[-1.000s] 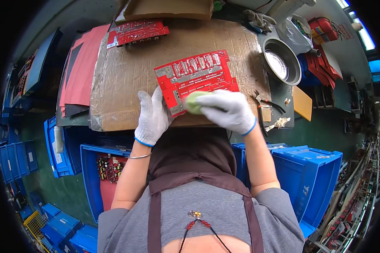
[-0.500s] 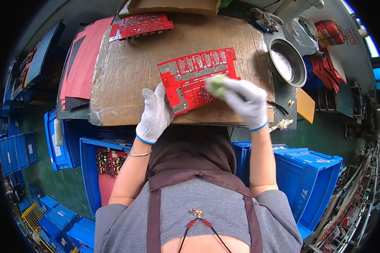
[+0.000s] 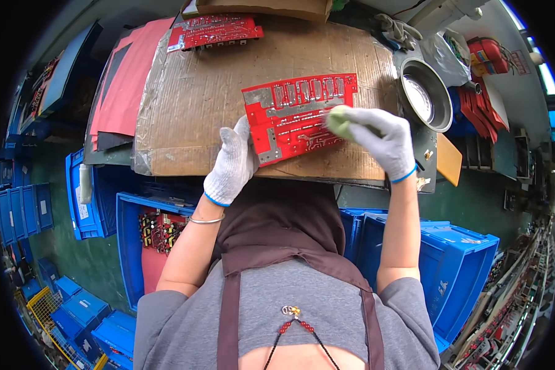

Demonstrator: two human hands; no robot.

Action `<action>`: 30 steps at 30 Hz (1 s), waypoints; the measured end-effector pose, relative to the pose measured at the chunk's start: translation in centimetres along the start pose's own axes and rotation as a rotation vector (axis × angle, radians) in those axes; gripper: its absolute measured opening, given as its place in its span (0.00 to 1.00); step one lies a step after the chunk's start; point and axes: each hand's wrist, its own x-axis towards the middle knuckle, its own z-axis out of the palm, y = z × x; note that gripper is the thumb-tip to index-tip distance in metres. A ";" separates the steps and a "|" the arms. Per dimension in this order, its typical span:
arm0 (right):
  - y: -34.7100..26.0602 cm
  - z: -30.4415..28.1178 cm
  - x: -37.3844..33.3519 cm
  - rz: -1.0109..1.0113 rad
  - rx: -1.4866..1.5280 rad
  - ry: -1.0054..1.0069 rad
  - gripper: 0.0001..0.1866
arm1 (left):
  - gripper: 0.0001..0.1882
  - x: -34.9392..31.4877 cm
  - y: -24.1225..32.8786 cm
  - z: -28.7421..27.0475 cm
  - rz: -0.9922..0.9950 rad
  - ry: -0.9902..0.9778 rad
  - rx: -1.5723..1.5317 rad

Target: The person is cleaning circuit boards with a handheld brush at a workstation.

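Note:
A red circuit board (image 3: pixel 293 128) is tilted over the cardboard-covered bench, its soldered side with silvery patches facing up. My left hand (image 3: pixel 231 165), in a white knit glove, grips its left edge; the thumb shows, while the other fingers are hidden beneath the board. My right hand (image 3: pixel 385 140), gloved too, is closed round a small pale-green brush (image 3: pixel 339 122). The brush's blurred tip is at the board's right part. A second red board (image 3: pixel 216 32) lies farther back, solder side up, with parts beneath it.
Brown cardboard (image 3: pixel 191 123) covers the bench. Red sheets (image 3: pixel 126 80) lie at left, and a round metal bowl (image 3: pixel 425 95) stands at right. An open cardboard box (image 3: pixel 265 8) sits at the back. Blue crates (image 3: pixel 453 265) flank me below the bench; one at left holds circuit boards (image 3: pixel 160 231).
My right hand has moved the brush rightward across the board. The board and my left hand sit slightly farther right in the picture, and the whole view has shifted a little.

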 end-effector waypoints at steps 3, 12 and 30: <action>-2.7 5.4 1.0 -0.195 -0.120 -0.186 0.14 | 0.54 0.4 0.0 0.2 0.000 -0.001 -0.051; 0.9 -0.2 -0.6 0.035 -0.047 -0.030 0.13 | 0.55 -0.1 0.5 1.0 0.020 -0.011 -0.010; -2.5 3.4 -2.4 0.139 0.011 0.478 0.18 | 0.53 0.6 0.4 0.0 -0.035 0.031 -0.204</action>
